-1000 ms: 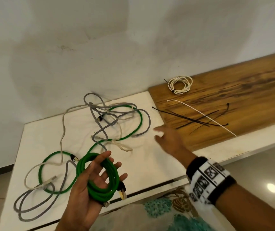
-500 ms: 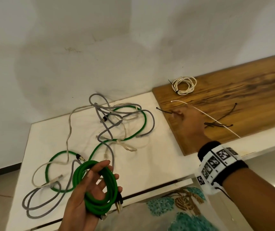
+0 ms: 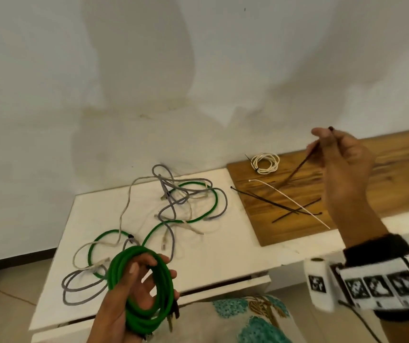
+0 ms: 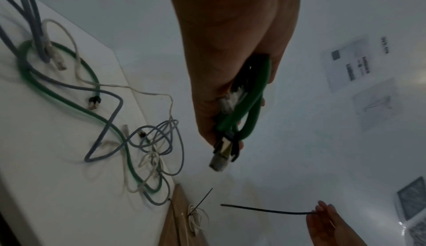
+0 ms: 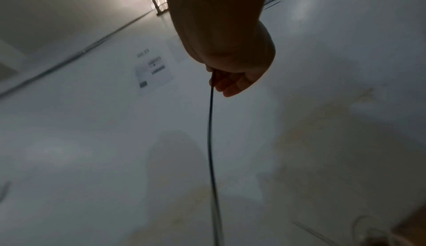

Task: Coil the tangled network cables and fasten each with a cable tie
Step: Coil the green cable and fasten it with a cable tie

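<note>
My left hand (image 3: pixel 134 293) holds a coiled green network cable (image 3: pixel 166 288) low in front of the white table (image 3: pixel 223 256); in the left wrist view the green coil (image 4: pixel 248 107) and its plug (image 4: pixel 219 160) hang from that left hand (image 4: pixel 230 67). My right hand (image 3: pixel 334 149) is raised above the wooden board (image 3: pixel 384 184) and pinches a black cable tie (image 3: pixel 302 164), which hangs down from the fingers (image 5: pixel 230 84) as a thin black tie (image 5: pixel 210 140). A tangle of green, grey and beige cables (image 3: pixel 173 209) lies on the table.
On the wooden board lie a tied white coil (image 3: pixel 265 163), a white cable tie (image 3: pixel 290 201) and crossed black cable ties (image 3: pixel 280 209). A white wall (image 3: pixel 198 82) stands just behind the table. A patterned cloth (image 3: pixel 248 320) shows below the table's front edge.
My right hand has picked one black cable tie off the board and lifted it up and to the right. The left hand still holds the green coil.
</note>
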{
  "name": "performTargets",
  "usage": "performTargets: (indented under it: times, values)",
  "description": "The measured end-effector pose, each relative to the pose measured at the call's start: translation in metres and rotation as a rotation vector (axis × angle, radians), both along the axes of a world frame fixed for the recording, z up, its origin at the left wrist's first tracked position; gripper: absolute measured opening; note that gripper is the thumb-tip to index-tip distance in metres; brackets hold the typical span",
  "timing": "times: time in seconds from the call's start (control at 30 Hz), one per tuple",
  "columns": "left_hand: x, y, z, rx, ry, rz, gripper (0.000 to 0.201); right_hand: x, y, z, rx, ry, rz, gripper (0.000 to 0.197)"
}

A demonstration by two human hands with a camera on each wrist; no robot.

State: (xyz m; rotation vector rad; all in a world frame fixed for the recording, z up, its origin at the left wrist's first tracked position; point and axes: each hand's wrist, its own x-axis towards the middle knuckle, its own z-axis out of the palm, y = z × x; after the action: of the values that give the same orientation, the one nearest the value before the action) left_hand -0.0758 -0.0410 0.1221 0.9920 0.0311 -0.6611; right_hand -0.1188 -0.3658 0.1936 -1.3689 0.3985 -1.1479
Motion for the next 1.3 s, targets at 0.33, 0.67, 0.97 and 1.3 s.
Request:
performTargets:
  times: [0.33, 0.67, 0.97, 1.3]
  values:
    - [-0.090, 0.050, 0.042, -0.037, -0.061, 0.006, 0.057, -0.104, 0.220, 0.002, -0.016, 0.472, 0.834, 0.025]
    - [-0.135, 0.080, 0.068, -0.149, -0.171, 0.117, 0.052, -0.145, 0.279, 0.019, -0.361, 0.475, 0.807, 0.033]
    - [-0.157, 0.087, 0.076, -0.179, -0.232, 0.064, 0.064, -0.158, 0.287, 0.034, -0.459, 0.409, 0.756, 0.035]
    - [-0.159, 0.079, 0.089, 0.149, -0.371, 0.096, 0.041, -0.156, 0.288, 0.026, -0.268, 0.387, 0.875, 0.029]
